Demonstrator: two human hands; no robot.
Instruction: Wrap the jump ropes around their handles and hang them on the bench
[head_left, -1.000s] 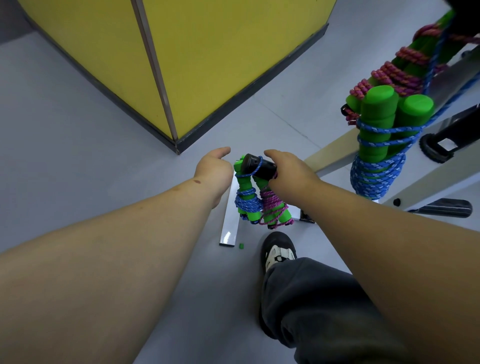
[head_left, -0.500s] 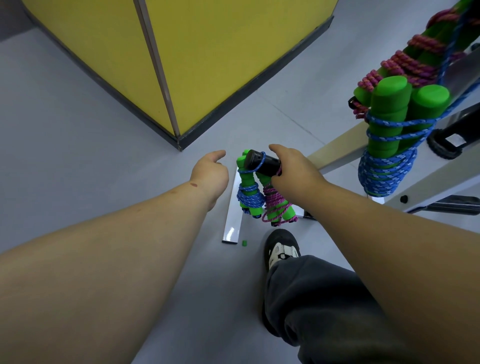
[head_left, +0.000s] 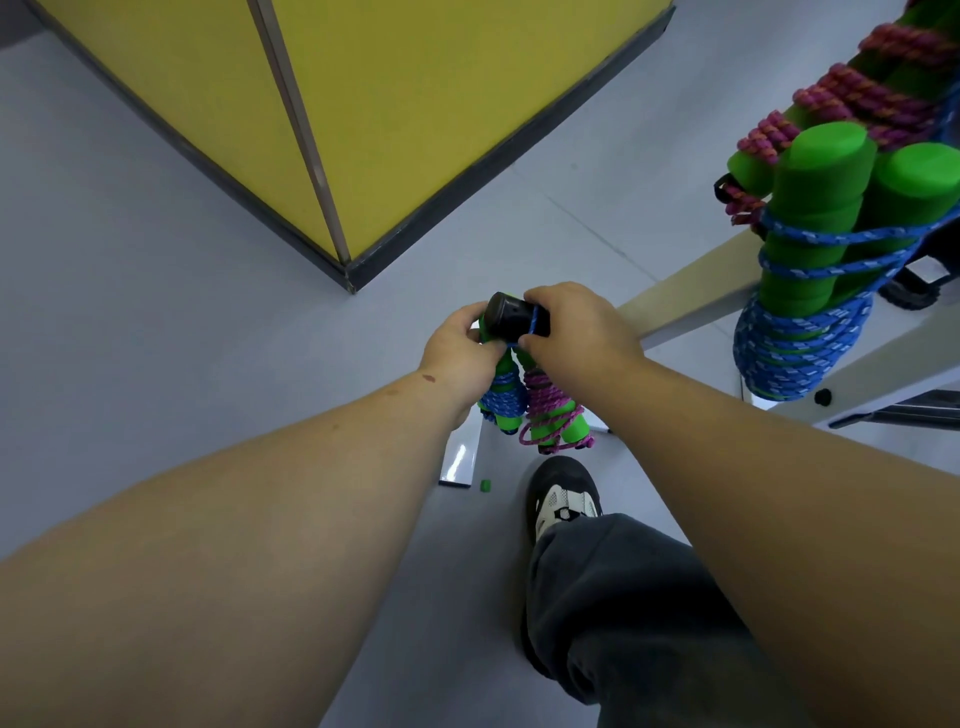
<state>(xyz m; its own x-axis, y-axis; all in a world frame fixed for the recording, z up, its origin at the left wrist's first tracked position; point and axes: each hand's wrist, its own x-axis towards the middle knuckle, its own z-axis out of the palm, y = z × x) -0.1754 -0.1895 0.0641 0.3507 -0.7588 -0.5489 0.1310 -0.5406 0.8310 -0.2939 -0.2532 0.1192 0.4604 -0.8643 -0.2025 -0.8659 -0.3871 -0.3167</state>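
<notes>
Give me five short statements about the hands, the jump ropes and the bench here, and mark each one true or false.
1. Both hands are at the black bar end where two wrapped ropes hang. True.
2. The left hand rests flat on the floor. False: it grips the blue-wrapped green handles.
3. The pink-wrapped bundle hangs beside the blue one. True.
4. The right hand is empty and away from the bar. False: it is curled over the bar end.
5. The bundles at the right have yellow handles. False: they are green.
</notes>
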